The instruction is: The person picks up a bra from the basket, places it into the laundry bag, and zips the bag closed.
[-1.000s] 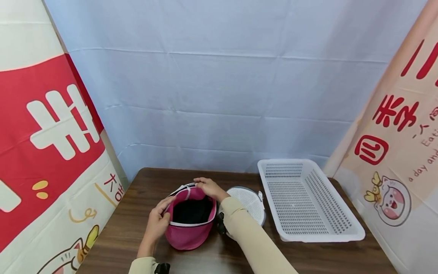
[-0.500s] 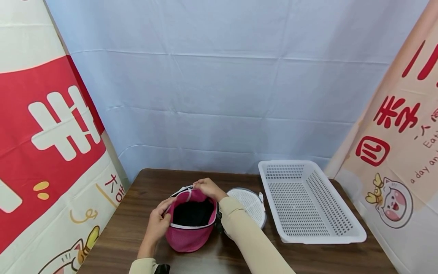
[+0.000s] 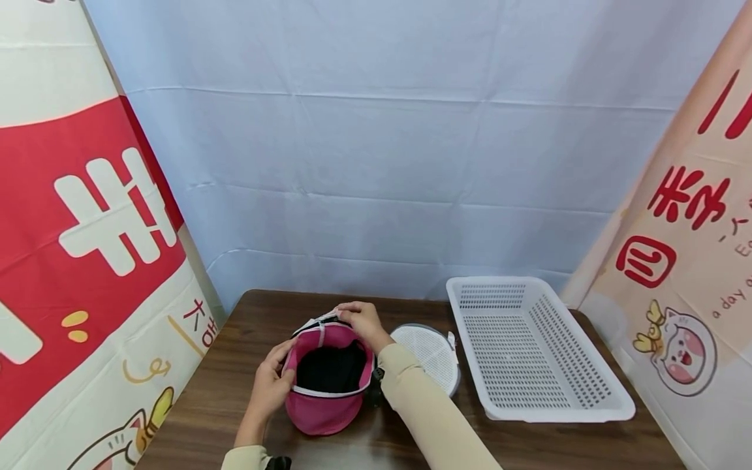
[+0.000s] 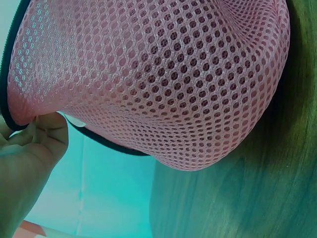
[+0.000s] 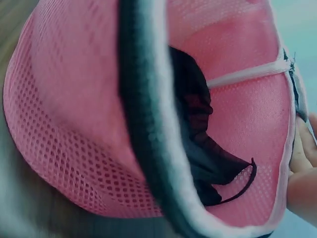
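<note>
A pink mesh laundry bag (image 3: 325,412) stands on the table with its zippered mouth facing up. Inside lies a black cloth garment (image 3: 331,369); the right wrist view shows a thin strap loop on that garment (image 5: 218,171). At the bag's left rim, my left hand (image 3: 273,378) pinches the edge between thumb and fingers, as the left wrist view also shows. My right hand (image 3: 361,321) holds the far rim near the zipper, its fingertips partly hidden there. In the right wrist view, a white strip crosses the bag's inner wall.
Right of the bag lies a round white mesh piece (image 3: 427,356) with a grey rim, partly covered by my right sleeve. A white perforated plastic basket (image 3: 487,391) stands farther right on the brown wooden table (image 3: 200,418). A pale blue curtain (image 3: 376,163) hangs behind.
My right hand has shifted slightly along the far rim and its fingers have bent more. The left hand stays on the left rim. The head view has drifted a little.
</note>
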`<move>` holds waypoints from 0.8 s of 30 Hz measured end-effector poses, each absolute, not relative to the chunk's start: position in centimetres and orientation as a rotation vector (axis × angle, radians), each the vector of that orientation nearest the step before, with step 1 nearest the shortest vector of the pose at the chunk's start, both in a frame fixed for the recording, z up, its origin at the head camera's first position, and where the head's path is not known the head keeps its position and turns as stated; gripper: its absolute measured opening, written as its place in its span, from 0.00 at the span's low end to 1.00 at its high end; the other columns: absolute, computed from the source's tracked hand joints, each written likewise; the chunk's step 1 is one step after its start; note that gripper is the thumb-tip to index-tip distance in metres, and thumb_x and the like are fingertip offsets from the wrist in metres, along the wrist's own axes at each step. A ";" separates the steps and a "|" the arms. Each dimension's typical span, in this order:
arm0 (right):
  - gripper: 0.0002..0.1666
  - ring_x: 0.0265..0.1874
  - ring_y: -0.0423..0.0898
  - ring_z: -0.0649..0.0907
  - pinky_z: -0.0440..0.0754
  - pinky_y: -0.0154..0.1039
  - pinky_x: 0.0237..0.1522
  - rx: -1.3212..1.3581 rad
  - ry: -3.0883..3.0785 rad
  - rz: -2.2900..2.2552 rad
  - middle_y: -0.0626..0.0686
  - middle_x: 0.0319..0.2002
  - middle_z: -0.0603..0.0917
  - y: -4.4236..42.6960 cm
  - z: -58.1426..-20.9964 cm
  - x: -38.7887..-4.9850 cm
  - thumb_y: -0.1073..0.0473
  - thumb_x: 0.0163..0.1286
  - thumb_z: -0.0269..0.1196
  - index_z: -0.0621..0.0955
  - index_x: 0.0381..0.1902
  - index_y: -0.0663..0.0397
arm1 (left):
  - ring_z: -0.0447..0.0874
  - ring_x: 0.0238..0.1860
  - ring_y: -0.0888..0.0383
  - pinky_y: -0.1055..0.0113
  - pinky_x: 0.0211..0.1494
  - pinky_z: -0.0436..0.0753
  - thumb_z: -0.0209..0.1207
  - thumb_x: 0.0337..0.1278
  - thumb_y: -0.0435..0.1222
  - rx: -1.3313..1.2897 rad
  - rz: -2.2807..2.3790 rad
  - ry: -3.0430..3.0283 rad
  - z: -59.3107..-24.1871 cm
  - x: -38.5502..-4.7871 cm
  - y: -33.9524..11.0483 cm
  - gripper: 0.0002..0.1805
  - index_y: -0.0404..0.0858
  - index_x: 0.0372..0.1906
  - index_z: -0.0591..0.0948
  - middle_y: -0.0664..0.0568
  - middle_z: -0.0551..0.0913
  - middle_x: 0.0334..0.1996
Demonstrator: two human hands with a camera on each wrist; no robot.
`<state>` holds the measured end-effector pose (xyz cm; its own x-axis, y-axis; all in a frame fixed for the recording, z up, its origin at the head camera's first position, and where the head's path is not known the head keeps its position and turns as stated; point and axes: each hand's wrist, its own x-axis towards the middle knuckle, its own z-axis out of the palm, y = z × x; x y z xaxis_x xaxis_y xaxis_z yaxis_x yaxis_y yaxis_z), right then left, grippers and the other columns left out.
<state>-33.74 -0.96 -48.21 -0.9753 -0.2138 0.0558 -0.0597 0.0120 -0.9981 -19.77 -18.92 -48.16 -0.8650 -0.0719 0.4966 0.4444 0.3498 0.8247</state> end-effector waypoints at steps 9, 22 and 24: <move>0.29 0.26 0.43 0.83 0.80 0.37 0.38 0.022 1.741 -2.383 0.62 0.37 0.82 -1.2 -48.4 -34.4 0.71 0.61 0.58 0.64 0.57 0.82 | 0.72 0.47 0.48 0.77 0.39 0.72 0.50 0.43 0.12 -0.305 -1.547 -2.187 -51.0 -21.3 -20.0 0.30 0.29 0.56 0.75 0.39 0.74 0.54; 0.09 0.18 0.41 0.80 0.80 0.33 0.31 0.323 1.645 -2.306 0.55 0.24 0.79 -0.8 -47.4 -34.3 0.66 0.63 0.61 0.75 0.37 0.68 | 0.70 0.53 0.38 0.80 0.49 0.68 0.48 0.40 0.10 -0.311 -1.551 -2.163 -48.9 -20.3 -19.3 0.28 0.21 0.53 0.74 0.30 0.73 0.53; 0.09 0.17 0.42 0.80 0.80 0.32 0.27 0.323 1.679 -2.306 0.56 0.26 0.81 -0.8 -48.5 -35.1 0.68 0.62 0.62 0.77 0.38 0.70 | 0.70 0.53 0.37 0.80 0.50 0.68 0.48 0.41 0.10 -0.308 -1.544 -2.176 -48.4 -20.0 -19.2 0.27 0.20 0.53 0.73 0.30 0.72 0.53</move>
